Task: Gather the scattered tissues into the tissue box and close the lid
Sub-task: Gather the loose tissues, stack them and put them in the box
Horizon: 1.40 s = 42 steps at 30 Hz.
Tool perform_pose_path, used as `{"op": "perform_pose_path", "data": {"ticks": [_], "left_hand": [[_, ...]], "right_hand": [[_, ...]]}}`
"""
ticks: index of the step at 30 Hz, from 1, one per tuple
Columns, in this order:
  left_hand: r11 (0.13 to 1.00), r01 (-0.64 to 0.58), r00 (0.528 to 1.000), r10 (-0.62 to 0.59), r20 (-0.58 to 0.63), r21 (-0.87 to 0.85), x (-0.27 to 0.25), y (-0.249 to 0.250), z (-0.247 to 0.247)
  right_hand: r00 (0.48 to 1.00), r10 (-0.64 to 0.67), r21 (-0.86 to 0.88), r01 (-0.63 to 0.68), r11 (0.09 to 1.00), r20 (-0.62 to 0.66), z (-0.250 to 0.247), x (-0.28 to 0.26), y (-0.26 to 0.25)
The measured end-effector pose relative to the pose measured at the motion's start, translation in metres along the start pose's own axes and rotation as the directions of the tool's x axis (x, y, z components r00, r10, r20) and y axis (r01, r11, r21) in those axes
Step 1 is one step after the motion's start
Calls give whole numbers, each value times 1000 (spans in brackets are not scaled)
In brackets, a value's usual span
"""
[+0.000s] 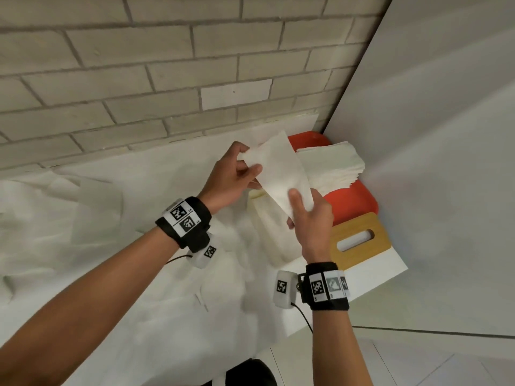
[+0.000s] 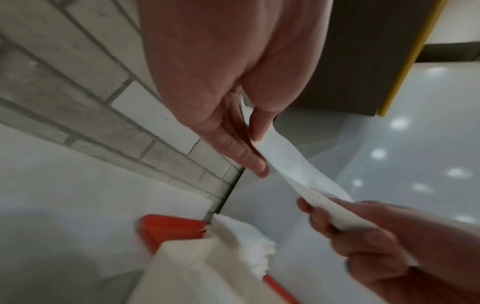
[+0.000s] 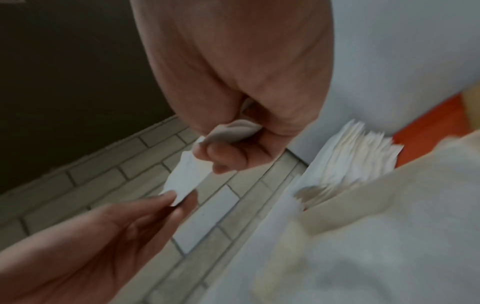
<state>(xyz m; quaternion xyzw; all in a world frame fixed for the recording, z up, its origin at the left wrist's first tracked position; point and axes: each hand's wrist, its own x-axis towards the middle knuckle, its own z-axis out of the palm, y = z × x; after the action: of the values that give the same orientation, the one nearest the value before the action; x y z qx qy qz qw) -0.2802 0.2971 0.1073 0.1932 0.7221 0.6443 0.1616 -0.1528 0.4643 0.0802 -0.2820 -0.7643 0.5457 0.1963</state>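
A white tissue [image 1: 281, 168] is stretched between both hands over the open cream tissue box [image 1: 271, 238]. My left hand [image 1: 249, 164] pinches its far corner between thumb and fingers. My right hand [image 1: 299, 207] grips its near end, thumb on top. In the left wrist view the tissue [image 2: 293, 164] runs from my left hand [image 2: 255, 148] down to my right hand [image 2: 337, 224], above the box [image 2: 202, 273]. In the right wrist view my right hand [image 3: 228, 148] clasps the tissue [image 3: 184, 181]. The wooden lid [image 1: 359, 240] with a slot lies right of the box.
A red tray [image 1: 354, 201] in the back right corner carries a stack of folded tissues [image 1: 328, 165]. Loose tissues [image 1: 97, 207] lie scattered over the white table [image 1: 362, 277] to the left. A brick wall runs behind; a white wall stands on the right.
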Motion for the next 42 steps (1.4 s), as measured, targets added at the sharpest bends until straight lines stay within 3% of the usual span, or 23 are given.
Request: {"op": "perform_pose_path", "data": {"ticks": [3,6,11,13,15,17,19,21,23,24,26,28,32,36,38,42], "left_hand": [[983,19,1000,-16,-19,184,-4,-33,-6],[897,99,995,-95,-32,430,-11,-71,-25],[710,248,965,-243,-101,659,-34,-123,-58],[558,276,928,-366,-66,782,-42,-139,-66],[428,186,890,-455,33,884,-47,-148,-66],[392,107,874,-475,101,914,-47,-152,-66],[424,79,874,-464,141,902,-43,-151,-68],[546,86,898,-406,173,833,-41,-147,-72],[666,104,932,-325,161,739,-43,-135,-77],[708,107,949,-281,140,699,-46,-126,-79],[779,99,977,-195,89,619,-53,-106,-84],[860,95,990,-136,45,501,-63,-81,-90],[973,59,998,-60,-4,221,-84,-35,-100],[999,41,995,-40,-88,17,-101,-18,-105],[1000,22,991,-24,-135,-11,-106,-19,-104],[999,-2,983,11,-185,49,-111,-20,-100]], "right_hand": [[995,96,-163,-91,982,21,-16,-4,27],[980,193,-242,-178,954,41,-16,-13,50],[994,107,-368,-97,925,7,-12,-21,63],[999,33,-525,-18,851,20,-10,-19,60],[997,25,-693,31,721,71,-6,-16,56],[997,-9,-777,62,626,72,-3,-18,52],[975,-220,-773,143,618,5,2,-26,48],[919,-395,-670,286,685,-12,14,-44,42],[931,-348,-444,358,822,106,37,-65,40],[940,-282,-348,333,876,192,51,-75,44],[938,-144,-230,223,947,316,76,-93,55],[931,-46,-125,97,987,361,92,-109,58],[935,-94,131,51,990,343,105,-121,31],[922,-105,242,13,970,373,108,-117,10],[912,-65,255,-45,966,404,111,-117,5],[918,-177,249,91,964,354,107,-116,2]]}}
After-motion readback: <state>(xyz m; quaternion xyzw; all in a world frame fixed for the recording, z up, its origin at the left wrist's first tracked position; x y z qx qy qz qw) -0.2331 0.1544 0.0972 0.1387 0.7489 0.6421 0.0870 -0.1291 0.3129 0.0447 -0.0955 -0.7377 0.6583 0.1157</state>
